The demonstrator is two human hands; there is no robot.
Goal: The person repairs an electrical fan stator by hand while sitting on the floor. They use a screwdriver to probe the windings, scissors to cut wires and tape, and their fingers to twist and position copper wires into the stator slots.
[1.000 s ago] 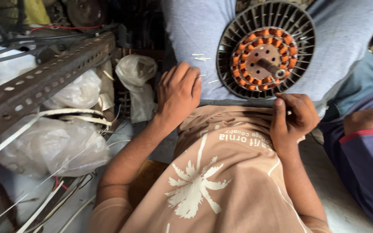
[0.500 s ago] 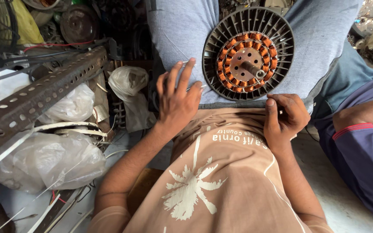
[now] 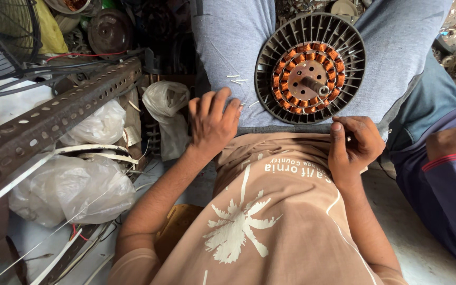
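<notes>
Perforated steel angle rack point(image 3: 54, 119) at left; plastic bags point(image 3: 75, 184) beneath it, fan guard point(image 3: 6, 37) above; concrete floor point(image 3: 423, 248).

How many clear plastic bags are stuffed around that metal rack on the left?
3: a big crumpled clear plastic bag low under the rusty perforated metal rack, one just behind its rail, one hanging further back. More may be hidden.

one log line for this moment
left hand: flat on lap | right hand: pinching something small | fan motor: resting on lap
</notes>
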